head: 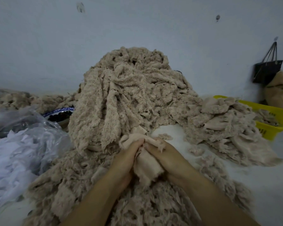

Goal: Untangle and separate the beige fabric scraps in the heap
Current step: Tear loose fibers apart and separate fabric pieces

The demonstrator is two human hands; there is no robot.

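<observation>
The beige scrap (147,167) sits bunched between both hands at the near foot of the heap (124,95). The left hand (129,154) and right hand (161,152) are drawn close together, fingers curled round the cloth, gripping it from either side. It looks light, limp and fuzzy, with a smoother backing and frayed edges. It should crumple rather than resist, and its fluff probably snags on neighbouring pieces. Taking it by a firm cut edge and easing it sideways seems wiser than tugging at the pile. The heap rises against the wall as a tangle of long strips, and more scraps lie spread on the surface (170,132) beneath the forearms. A lower pile (227,128) slumps to the right, against a yellow basket (268,108) that holds a few beige pieces. On the left, a clear plastic bag (23,128) holds pale, whitish material. Beside it a blue-patterned bowl (62,111) holds something dark that is too blurred to name.
</observation>
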